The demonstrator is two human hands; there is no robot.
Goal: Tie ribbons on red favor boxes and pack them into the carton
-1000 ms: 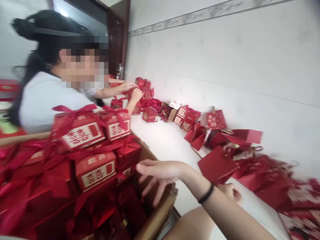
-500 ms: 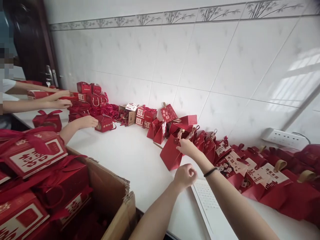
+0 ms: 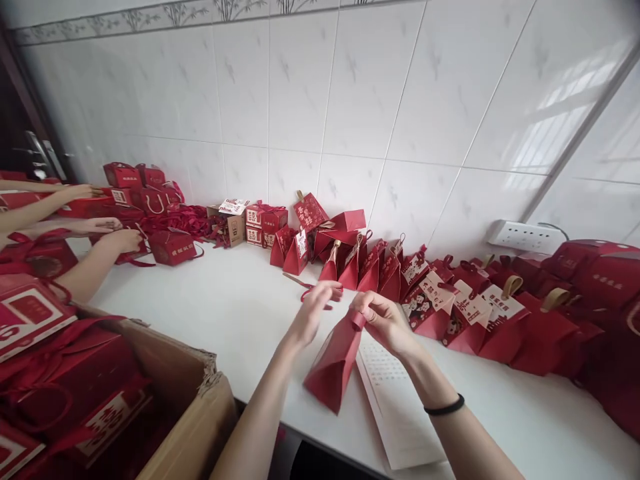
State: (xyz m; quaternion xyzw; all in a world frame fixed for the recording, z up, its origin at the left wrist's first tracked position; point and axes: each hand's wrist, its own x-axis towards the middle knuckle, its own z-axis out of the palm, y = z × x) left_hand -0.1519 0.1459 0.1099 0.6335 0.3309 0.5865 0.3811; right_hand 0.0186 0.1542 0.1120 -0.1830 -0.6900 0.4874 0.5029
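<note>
A red triangular gift box [image 3: 334, 363] stands slightly tilted at the front of the white table. My right hand [image 3: 383, 320] pinches the ribbon loop at its top. Just left of that loop, my left hand [image 3: 311, 313] is raised with its fingers apart, somewhat blurred and holding nothing. Behind the left hand lie red-handled scissors [image 3: 320, 288], partly covered by it. A printed white sheet or pad [image 3: 400, 407] rests on the table to the right, under my right forearm.
Red gift boxes [image 3: 370, 267] line the wall, with more at right [image 3: 540, 327]. An open cardboard carton [image 3: 195, 407] of red boxes stands at front left. Another person's hands [image 3: 123, 240] work among boxes at far left. A power strip [image 3: 525, 235] sits by the wall.
My right hand has brought the triangular box from the row toward me. My left hand has opened from a curled shape and come up beside the box's top. The view has turned right.
</note>
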